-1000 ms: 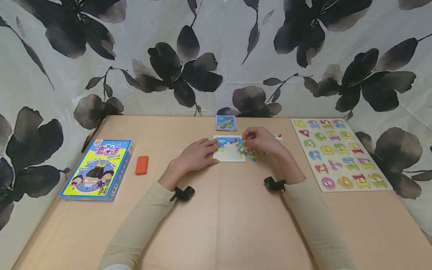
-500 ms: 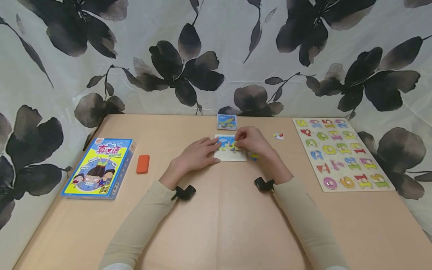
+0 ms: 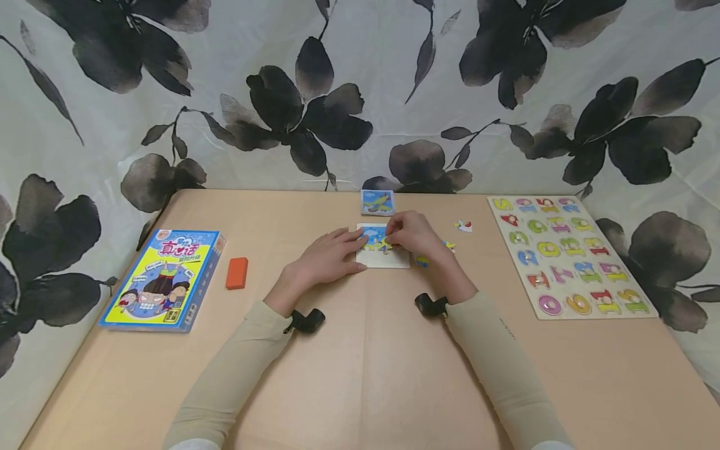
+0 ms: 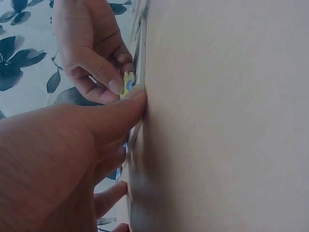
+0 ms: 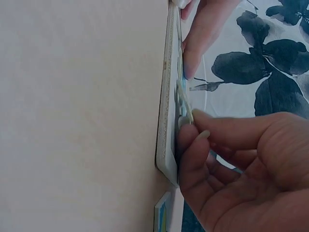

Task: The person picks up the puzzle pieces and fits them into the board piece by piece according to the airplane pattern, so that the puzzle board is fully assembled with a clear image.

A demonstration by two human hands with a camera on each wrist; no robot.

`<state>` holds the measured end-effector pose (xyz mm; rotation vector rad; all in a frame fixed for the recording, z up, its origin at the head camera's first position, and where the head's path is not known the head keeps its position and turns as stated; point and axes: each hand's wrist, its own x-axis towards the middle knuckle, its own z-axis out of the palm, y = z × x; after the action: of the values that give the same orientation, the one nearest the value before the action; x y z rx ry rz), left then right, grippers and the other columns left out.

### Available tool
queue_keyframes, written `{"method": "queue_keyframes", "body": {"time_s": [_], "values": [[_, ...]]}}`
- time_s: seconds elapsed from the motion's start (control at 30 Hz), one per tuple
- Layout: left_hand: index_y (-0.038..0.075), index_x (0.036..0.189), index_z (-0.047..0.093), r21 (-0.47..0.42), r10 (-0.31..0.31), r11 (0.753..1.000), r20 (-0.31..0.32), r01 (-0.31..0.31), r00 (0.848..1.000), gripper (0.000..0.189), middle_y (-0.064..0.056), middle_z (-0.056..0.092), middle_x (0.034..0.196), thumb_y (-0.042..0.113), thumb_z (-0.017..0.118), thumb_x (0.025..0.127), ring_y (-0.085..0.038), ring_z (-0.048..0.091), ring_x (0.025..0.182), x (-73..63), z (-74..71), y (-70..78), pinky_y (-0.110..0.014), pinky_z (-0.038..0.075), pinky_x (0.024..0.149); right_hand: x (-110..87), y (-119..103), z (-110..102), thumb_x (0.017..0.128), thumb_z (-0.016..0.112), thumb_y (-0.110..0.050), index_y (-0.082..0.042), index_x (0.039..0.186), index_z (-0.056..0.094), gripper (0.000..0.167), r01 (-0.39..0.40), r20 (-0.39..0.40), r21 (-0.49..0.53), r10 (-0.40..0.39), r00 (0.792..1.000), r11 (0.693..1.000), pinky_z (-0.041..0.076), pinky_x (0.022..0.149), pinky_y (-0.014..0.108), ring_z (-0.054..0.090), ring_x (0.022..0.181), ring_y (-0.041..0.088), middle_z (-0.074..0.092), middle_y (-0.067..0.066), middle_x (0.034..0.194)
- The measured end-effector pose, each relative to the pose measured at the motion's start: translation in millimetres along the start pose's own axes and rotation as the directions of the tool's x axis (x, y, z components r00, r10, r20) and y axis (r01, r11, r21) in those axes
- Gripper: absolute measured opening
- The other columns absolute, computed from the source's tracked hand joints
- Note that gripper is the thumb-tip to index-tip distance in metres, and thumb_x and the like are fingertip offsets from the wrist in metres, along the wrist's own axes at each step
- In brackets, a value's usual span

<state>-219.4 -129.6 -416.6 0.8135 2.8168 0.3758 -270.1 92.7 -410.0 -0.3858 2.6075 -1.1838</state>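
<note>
A small white jigsaw puzzle tray [image 3: 388,260] lies flat on the table, its upper part filled with blue and yellow pieces. My left hand [image 3: 326,257] rests at the tray's left side, fingers extended over its edge and thumb at the near-left corner. Over the tray's right part, my right hand [image 3: 415,235] pinches a jigsaw piece between thumb and fingertips. That jigsaw piece [image 4: 127,84] looks yellow and blue in the left wrist view, tilted against the tray. In the right wrist view the tray's edge [image 5: 166,96] runs close beside the fingertips.
Loose jigsaw pieces [image 3: 464,226] lie right of the tray, some partly behind the right hand. A picture card [image 3: 377,203] stands behind it. An orange block [image 3: 237,273] and a blue-yellow game box [image 3: 163,281] are at left; a board of colourful figures [image 3: 568,256] is at right.
My right hand has moved left from the loose pieces onto the tray, carrying a jigsaw piece. The loose pieces behind it came into view. The left hand has stayed at the tray's left side.
</note>
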Motion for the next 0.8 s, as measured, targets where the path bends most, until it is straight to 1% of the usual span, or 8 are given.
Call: {"method": "queue_keyframes", "body": {"time_s": [0.13,0.4,0.63,0.8], "values": [[0.016,0.154,0.037,0.006,0.001,1.000,-0.002,-0.001,1.000,0.069,-0.004,0.031,0.163,0.047,0.060,0.097,-0.033,0.027,0.152,-1.0,-0.4,-0.4,-0.054,0.028,0.120,0.2,-4.2,2.4,0.089,0.069,-0.008,-0.003,0.087,0.068,0.006,-0.022,0.010,-0.010,0.022,1.000,1.000,0.046,0.053,0.023,0.058,0.061,0.018,0.063,0.008,0.076],[0.017,0.154,0.037,0.008,-0.006,1.000,0.002,0.006,1.000,0.069,-0.004,0.031,0.164,0.048,0.059,0.097,-0.033,0.026,0.152,-0.7,0.8,-1.7,-0.055,0.027,0.120,2.0,-9.1,9.4,0.088,0.070,-0.006,-0.004,0.085,0.068,0.004,-0.058,-0.035,-0.077,0.055,0.998,0.995,0.043,0.052,0.023,0.056,0.060,0.016,0.062,0.008,0.075],[0.017,0.154,0.037,0.000,-0.013,1.000,-0.003,0.013,1.000,0.068,-0.003,0.031,0.164,0.047,0.058,0.098,-0.032,0.026,0.152,0.0,0.0,0.1,-0.055,0.026,0.121,3.3,-9.2,11.7,0.086,0.070,-0.003,-0.004,0.087,0.066,0.004,-0.073,-0.072,-0.141,0.064,0.995,0.987,0.041,0.059,0.027,0.053,0.072,0.022,0.061,0.009,0.082],[0.017,0.155,0.037,-0.029,-0.032,0.999,0.001,0.032,0.999,0.069,-0.002,0.028,0.165,0.047,0.059,0.097,-0.032,0.023,0.153,1.0,2.4,3.7,-0.063,0.022,0.119,2.2,-8.6,11.4,0.086,0.071,-0.004,-0.005,0.087,0.066,0.005,-0.077,-0.074,-0.143,0.067,0.995,0.987,0.041,0.061,0.027,0.053,0.074,0.023,0.061,0.009,0.082]]}}
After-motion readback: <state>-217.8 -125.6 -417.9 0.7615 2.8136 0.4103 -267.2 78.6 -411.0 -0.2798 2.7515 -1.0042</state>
